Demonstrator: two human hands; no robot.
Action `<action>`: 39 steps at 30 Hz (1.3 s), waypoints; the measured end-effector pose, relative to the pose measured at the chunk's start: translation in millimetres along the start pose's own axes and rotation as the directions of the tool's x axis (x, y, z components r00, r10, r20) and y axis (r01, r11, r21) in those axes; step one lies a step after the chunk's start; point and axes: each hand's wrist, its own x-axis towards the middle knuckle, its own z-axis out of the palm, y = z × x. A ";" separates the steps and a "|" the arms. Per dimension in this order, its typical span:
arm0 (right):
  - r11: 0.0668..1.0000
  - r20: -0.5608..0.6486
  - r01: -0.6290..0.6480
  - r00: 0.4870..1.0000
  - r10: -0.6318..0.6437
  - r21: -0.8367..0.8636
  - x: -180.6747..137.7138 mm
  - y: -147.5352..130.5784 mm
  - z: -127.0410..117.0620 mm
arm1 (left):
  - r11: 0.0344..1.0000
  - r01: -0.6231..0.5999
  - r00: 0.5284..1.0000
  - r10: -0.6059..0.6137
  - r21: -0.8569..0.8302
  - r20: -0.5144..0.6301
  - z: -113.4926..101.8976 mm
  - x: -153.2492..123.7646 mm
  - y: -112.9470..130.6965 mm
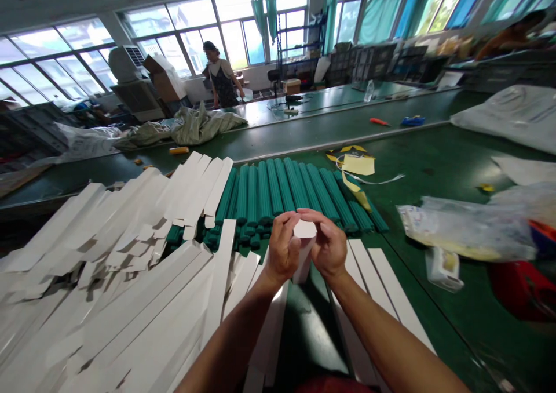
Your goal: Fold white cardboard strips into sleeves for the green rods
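Note:
My left hand (283,248) and my right hand (329,245) together grip the top end of a long white cardboard box (303,254), held upright over the green table. Fingers of both hands press on its end flap. Just beyond my hands lies a row of several dark green rolled tubes (282,193). A large heap of flat white box blanks (130,265) fills the left side. More white boxes (382,288) lie flat to the right of my forearms.
Clear plastic bags (469,228) and a small packet (443,268) lie at the right, with a red thing (521,288) at the edge. Yellow scraps (358,164) sit behind the tubes. A person (221,83) stands at the far table by the windows.

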 end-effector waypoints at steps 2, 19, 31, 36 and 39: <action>0.994 0.084 -0.021 0.996 0.030 -0.109 -10.4 0.8 -6.8 | 0.996 -0.072 0.996 0.068 0.057 0.057 -11.8 4.5 -0.3; 0.660 0.204 0.135 0.979 0.028 -0.739 -24.1 10.3 -6.1 | 0.963 -0.170 0.871 0.046 0.212 0.489 -48.3 46.9 17.3; 0.673 0.337 0.226 0.941 0.037 -0.704 -13.5 6.5 -8.9 | 0.880 -0.349 0.796 0.096 0.322 0.598 -42.9 47.6 28.1; 0.697 0.396 0.273 0.918 0.017 -0.663 -12.1 9.1 -10.8 | 0.785 -0.433 0.832 0.159 0.444 0.531 -36.5 29.0 20.0; 0.708 0.438 0.310 0.899 -0.001 -0.634 -9.9 11.8 -12.6 | 0.778 -0.435 0.849 0.188 0.454 0.493 -33.9 21.9 14.5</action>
